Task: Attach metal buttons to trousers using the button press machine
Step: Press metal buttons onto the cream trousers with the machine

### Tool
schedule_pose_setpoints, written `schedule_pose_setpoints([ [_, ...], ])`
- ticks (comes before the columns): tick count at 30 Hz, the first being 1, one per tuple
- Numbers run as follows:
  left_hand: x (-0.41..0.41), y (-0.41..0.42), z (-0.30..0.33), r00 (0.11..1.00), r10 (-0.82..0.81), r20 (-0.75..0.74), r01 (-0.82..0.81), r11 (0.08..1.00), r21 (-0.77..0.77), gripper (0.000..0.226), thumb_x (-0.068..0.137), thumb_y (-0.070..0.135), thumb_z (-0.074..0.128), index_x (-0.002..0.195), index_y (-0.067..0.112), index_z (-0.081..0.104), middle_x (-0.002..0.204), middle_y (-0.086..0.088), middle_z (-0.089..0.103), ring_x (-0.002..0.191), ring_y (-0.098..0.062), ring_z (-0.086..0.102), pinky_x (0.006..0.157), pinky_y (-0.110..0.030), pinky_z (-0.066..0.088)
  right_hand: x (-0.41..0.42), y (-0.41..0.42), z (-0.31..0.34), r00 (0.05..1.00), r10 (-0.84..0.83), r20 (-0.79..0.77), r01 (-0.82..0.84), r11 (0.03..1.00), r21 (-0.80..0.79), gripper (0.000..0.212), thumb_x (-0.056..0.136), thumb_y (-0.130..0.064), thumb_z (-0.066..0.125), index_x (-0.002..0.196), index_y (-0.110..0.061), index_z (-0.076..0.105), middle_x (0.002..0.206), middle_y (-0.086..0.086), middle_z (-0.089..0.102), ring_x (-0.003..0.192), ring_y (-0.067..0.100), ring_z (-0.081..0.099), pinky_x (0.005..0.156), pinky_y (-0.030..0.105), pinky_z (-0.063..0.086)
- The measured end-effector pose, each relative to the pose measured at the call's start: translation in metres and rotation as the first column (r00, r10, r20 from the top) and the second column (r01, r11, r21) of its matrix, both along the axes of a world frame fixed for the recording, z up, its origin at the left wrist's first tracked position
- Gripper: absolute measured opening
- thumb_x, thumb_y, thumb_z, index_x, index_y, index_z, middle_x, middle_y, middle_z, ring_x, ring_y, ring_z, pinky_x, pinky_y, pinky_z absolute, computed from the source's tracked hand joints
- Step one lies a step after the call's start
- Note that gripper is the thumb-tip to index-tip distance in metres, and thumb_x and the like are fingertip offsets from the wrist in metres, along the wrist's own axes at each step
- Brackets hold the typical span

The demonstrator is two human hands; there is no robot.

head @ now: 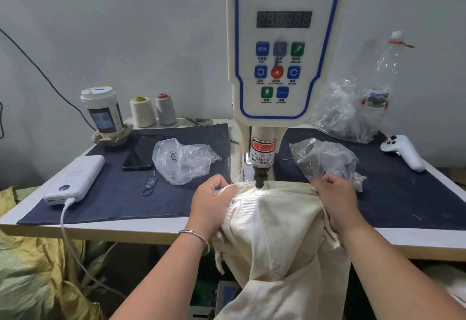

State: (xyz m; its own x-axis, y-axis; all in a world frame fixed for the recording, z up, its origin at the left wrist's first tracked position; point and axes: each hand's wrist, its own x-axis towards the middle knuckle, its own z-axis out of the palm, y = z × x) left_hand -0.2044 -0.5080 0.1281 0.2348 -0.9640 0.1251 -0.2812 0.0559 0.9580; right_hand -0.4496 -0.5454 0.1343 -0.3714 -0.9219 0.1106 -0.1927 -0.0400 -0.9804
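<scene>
Left hand [210, 202] grips the cream trousers [274, 239] at the waistband, fingers curled round a fold of cloth just left of the punch. My right hand [336, 197] pinches the same band on the other side, fingers bent over the edge. Between the two hands the waistband lies stretched under the black punch tip [259, 181] of the button press machine [285, 42]; the tip stands just above the cloth, and I cannot tell whether it touches. I see no button at that spot — the cloth there is brightly lit. The remaining trouser cloth hangs over the table's [151, 229] front edge toward me.

The machine's display shows dim digits, and a warning label sits on the ram above the punch.

On the dark mat [113, 193] left of the machine lie a clear plastic bag [181, 161], a black phone [141, 153], a small pair of snips [150, 184] and a white power bank [75, 181] with a cable plugged in. Behind them stand a lidded paper cup [103, 110] and two thread cones [153, 111].

To the right, a clear bag of small metal parts [320, 158] lies just beside my right hand, touching its knuckles or very near. Further back are a larger crumpled bag [345, 115], a plastic bottle [385, 72] and a white handheld controller [403, 152].
</scene>
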Motion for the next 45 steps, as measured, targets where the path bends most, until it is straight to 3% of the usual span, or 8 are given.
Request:
schedule_pose_setpoints([
  [17,0.001,0.001,-0.003,1.0,0.014,-0.002,-0.014,0.999,-0.049,0.036,0.086,0.019,0.068,0.059,0.019,0.044,0.054,0.009,0.041,0.051,-0.006,0.034,0.047,-0.016,0.031,0.001,0.002,-0.001,1.0,0.009,0.021,-0.009,1.0,0.011,0.026,0.081,-0.008,0.064,0.059,-0.007,0.051,0.053,-0.001,0.047,0.051,0.008,0.04,0.045,0.014,0.034],
  [21,0.0,0.003,0.004,1.0,0.011,-0.021,-0.011,1.0,-0.003,0.03,0.087,0.025,0.069,0.066,0.014,0.05,0.059,0.006,0.046,0.055,-0.009,0.037,0.05,-0.017,0.034,-0.001,0.01,0.01,0.991,0.056,0.122,-0.068,0.993,0.096,0.02,0.084,-0.016,0.068,0.071,-0.006,0.057,0.068,0.008,0.057,0.07,0.02,0.05,0.065,0.03,0.044],
  [27,0.007,0.018,0.019,0.977,0.048,-0.208,-0.037,0.998,0.058,0.031,0.093,0.027,0.064,0.069,0.007,0.06,0.066,-0.002,0.051,0.065,-0.014,0.044,0.056,-0.02,0.04,-0.007,0.039,0.074,0.755,0.282,0.591,-0.547,0.769,0.331,0.055,0.061,-0.021,0.084,0.111,-0.001,0.069,0.111,0.022,0.069,0.104,0.036,0.066,0.087,0.048,0.055],
  [31,0.027,0.033,0.025,0.998,0.063,0.005,-0.063,0.989,0.135,0.028,0.089,0.033,0.064,0.065,0.021,0.069,0.066,0.015,0.067,0.063,0.0,0.054,0.063,-0.012,0.039,0.0,0.069,0.083,0.692,0.349,0.632,-0.669,0.639,0.38,0.047,0.071,-0.009,0.07,0.115,0.007,0.066,0.115,0.025,0.066,0.095,0.035,0.066,0.088,0.048,0.054],
  [35,0.057,0.063,0.031,0.922,0.026,-0.385,0.131,0.917,0.376,0.018,0.071,0.031,0.074,0.079,0.015,0.072,0.08,-0.009,0.066,0.077,-0.021,0.06,0.078,-0.036,0.045,0.011,0.1,0.092,0.608,0.45,0.654,-0.773,0.523,0.359,0.026,0.078,-0.004,0.061,0.097,0.008,0.073,0.096,0.025,0.07,0.079,0.031,0.071,0.071,0.04,0.061],
  [38,0.074,0.08,0.058,0.781,-0.115,-0.614,0.416,0.829,0.373,0.015,0.076,0.019,0.055,0.087,0.008,0.057,0.084,-0.007,0.046,0.08,-0.02,0.043,0.078,-0.033,0.035,0.021,0.118,0.114,0.575,0.569,0.588,-0.803,0.53,0.274,0.01,0.075,0.003,0.062,0.076,0.002,0.072,0.077,0.021,0.069,0.065,0.026,0.07,0.055,0.031,0.057],
  [41,0.074,0.085,0.096,0.873,-0.389,-0.295,0.478,0.806,0.35,0.039,0.085,0.034,0.049,0.09,0.0,0.067,0.099,-0.005,0.068,0.09,-0.019,0.058,0.081,-0.031,0.043,0.038,0.13,0.136,0.578,0.713,0.397,-0.816,0.521,0.251,0.007,0.079,0.003,0.066,0.082,-0.003,0.067,0.073,0.012,0.069,0.062,0.019,0.068,0.052,0.024,0.053],
  [45,0.035,0.112,0.141,0.77,-0.601,0.214,0.564,0.798,0.214,0.078,0.051,0.08,0.072,0.108,0.028,0.065,0.104,0.009,0.068,0.098,-0.01,0.064,0.087,-0.031,0.048,0.05,0.142,0.167,0.539,0.828,0.152,-0.841,0.523,0.138,0.021,0.075,-0.009,0.078,0.086,-0.01,0.06,0.068,0.002,0.065,0.059,0.014,0.062,0.05,0.023,0.048],
])
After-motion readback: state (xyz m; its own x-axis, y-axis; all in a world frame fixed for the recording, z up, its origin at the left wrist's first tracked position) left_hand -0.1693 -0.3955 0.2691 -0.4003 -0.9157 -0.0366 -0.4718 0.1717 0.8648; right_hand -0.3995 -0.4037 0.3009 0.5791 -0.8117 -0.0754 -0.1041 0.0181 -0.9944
